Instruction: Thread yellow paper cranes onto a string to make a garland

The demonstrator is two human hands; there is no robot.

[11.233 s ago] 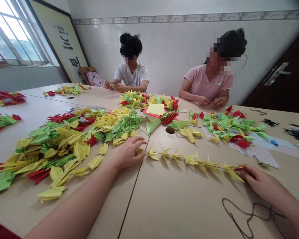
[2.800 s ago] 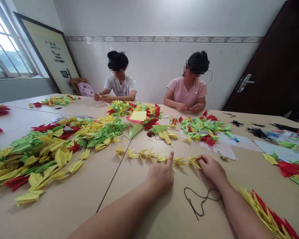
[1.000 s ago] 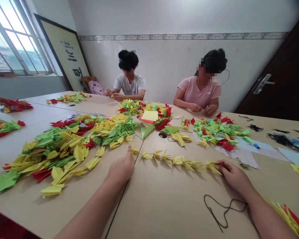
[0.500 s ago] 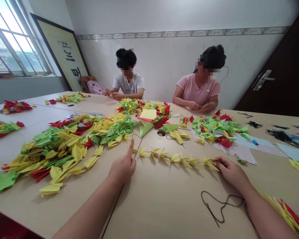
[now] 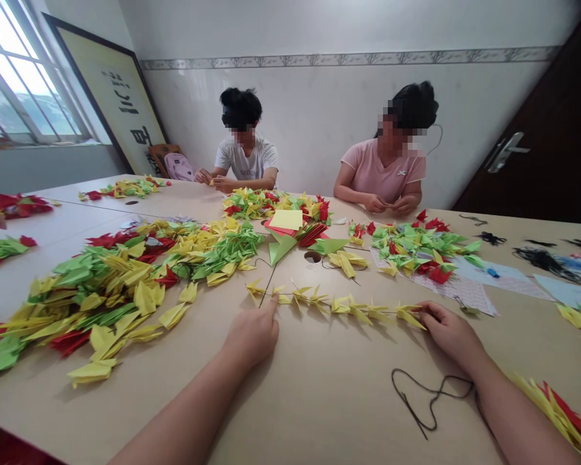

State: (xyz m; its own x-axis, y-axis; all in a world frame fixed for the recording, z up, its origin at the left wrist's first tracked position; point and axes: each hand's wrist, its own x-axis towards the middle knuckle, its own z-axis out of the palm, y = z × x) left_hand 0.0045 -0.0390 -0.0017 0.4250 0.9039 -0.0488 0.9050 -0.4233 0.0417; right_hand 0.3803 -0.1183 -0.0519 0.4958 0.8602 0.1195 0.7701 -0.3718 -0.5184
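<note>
Lying flat on the table (image 5: 319,400), the strand of yellow paper cranes (image 5: 341,305) was stretched left to right between the two hands, just in front of the cable hole (image 5: 312,256). The left hand (image 5: 254,332) was seen with the index finger out and its tip pressed by the second crane from the left, the other fingers curled in and nothing gripped. The right hand (image 5: 448,329) was closed on the strand's right end, fingertips pinched together around the last crane.

The strand was judged very light, limp along its thread and easily crushed, since it is thin folded paper. It would best be taken by the thread or by a crane's body, not by the wing tips, and both ends would need support or the cranes would slide and bunch.

Counts:
- One strand was held, with about eight cranes on it. The overlap made an exact count uncertain.
- One loose dark thread (image 5: 430,400) was coiled by the right wrist.
- One second strand (image 5: 556,413), red and yellow, was noted at the near right corner.
- One big mixed pile (image 5: 126,278) of yellow, green and red cranes was to the left, and one smaller pile (image 5: 421,248) to the right.
- One yellow sheet (image 5: 285,219) lay on red ones.
- Two people (image 5: 244,158) (image 5: 385,174) were seated opposite.
</note>
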